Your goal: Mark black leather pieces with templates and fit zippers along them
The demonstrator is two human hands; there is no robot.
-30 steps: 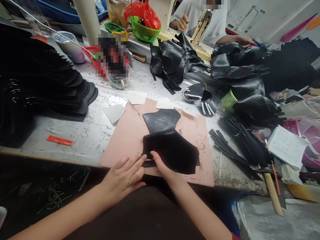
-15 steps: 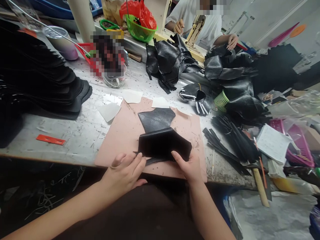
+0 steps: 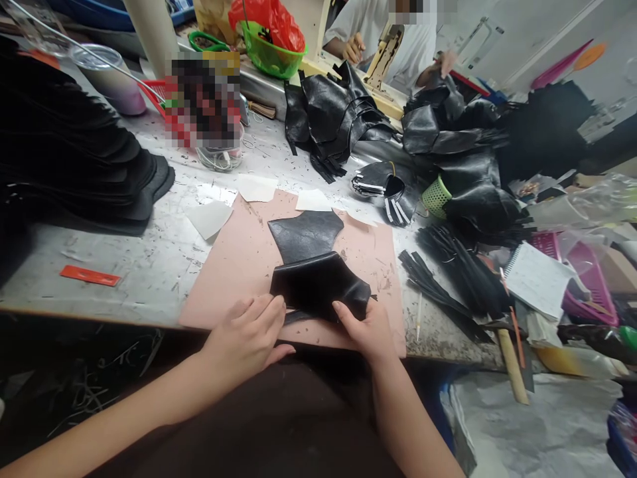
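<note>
Our half-hidden right hand (image 3: 365, 326) clamps a glossy black leathery panel (image 3: 316, 284), lengthwise left-to-right. Whether our left hand (image 3: 247, 332) grips, we cannot tell.

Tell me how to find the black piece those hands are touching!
Look for the big pink board at the near edge of the pale table. On it, the left hand and right hand touch the black piece. It's darker than the greyish piece just beyond, which no hand touches.
</note>
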